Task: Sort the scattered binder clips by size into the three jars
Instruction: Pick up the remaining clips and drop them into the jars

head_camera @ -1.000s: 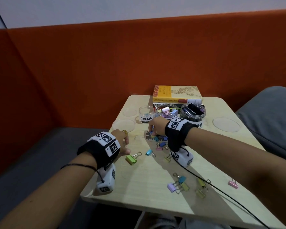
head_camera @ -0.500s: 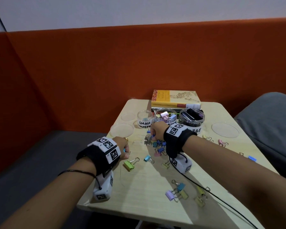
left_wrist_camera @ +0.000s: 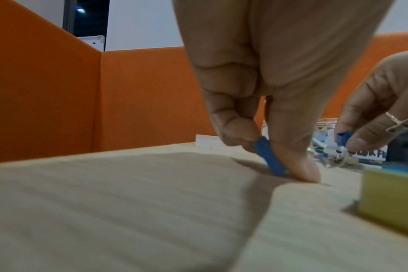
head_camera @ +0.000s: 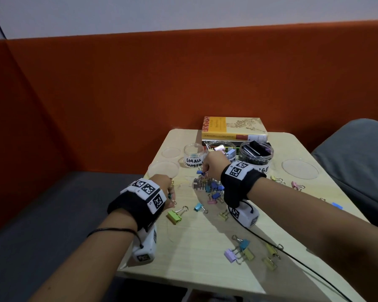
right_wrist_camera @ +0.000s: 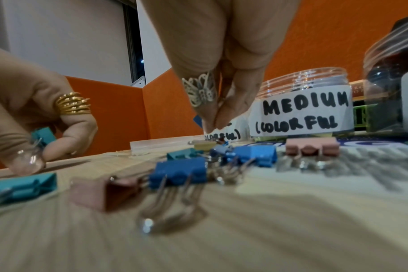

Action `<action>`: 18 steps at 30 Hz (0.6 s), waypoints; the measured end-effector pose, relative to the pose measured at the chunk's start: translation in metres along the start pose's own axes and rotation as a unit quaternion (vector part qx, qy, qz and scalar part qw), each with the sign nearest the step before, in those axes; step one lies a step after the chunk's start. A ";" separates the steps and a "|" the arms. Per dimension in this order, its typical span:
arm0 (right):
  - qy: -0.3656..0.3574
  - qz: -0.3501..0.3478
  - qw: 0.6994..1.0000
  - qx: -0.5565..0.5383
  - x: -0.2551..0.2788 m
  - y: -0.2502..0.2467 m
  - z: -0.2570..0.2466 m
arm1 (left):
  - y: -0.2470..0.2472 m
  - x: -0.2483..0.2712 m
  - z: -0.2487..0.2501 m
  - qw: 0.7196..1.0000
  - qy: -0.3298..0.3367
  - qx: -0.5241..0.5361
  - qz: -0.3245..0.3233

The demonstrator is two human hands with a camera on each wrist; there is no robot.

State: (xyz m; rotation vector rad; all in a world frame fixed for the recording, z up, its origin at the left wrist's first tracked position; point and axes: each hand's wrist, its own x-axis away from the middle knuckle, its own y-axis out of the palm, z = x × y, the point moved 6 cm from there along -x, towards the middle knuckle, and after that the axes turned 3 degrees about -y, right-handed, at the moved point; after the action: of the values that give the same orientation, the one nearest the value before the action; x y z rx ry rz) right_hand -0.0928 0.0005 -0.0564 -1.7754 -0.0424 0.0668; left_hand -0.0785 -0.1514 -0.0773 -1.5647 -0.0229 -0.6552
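My left hand [head_camera: 170, 194] is low at the table's left edge, thumb and forefinger pinching a small blue-teal binder clip [left_wrist_camera: 274, 165] that touches the tabletop. My right hand [right_wrist_camera: 216, 126] hovers over a pile of coloured clips [head_camera: 210, 186], pinching a small dark-blue clip [head_camera: 200, 171] just above the pile. Behind it stand three open jars in a row: small [head_camera: 193, 155], medium [right_wrist_camera: 300, 103] holding coloured clips, and large [head_camera: 256, 155] full of black clips. A green clip [head_camera: 174, 216] lies beside my left wrist.
Stacked books [head_camera: 234, 129] sit behind the jars. Clear lids [head_camera: 163, 168] [head_camera: 299, 168] lie left and right of them. More clips [head_camera: 242, 251] lie near the front edge and on the right. A black cable [head_camera: 292, 256] crosses the table. A grey cushion [head_camera: 358, 153] borders the right side.
Both hands stay almost where they were, fingers working at the clips. The head view has tilted, so more of the table's right side shows.
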 end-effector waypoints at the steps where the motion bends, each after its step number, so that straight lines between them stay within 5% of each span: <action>1: 0.000 -0.004 1.000 0.003 0.000 0.002 0.001 | 0.002 -0.003 0.001 1.000 0.003 -0.004 -0.002; 7: -0.029 -0.073 0.997 0.015 0.001 0.016 -0.005 | -0.008 -0.007 0.002 0.994 0.023 0.060 0.093; 14: -0.027 -0.035 0.999 0.003 0.007 0.009 -0.004 | -0.091 -0.027 0.020 0.961 0.012 0.195 0.197; 18: -0.021 -0.033 0.999 0.014 0.008 0.007 0.000 | -0.116 -0.055 0.036 0.957 -0.016 0.174 0.233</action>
State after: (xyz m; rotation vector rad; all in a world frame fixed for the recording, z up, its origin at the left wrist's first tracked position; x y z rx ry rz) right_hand -0.0845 -0.0006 -0.0635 -1.7424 -0.1295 0.0581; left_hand -0.1556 -0.0832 0.0068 -1.1797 0.1925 -0.2353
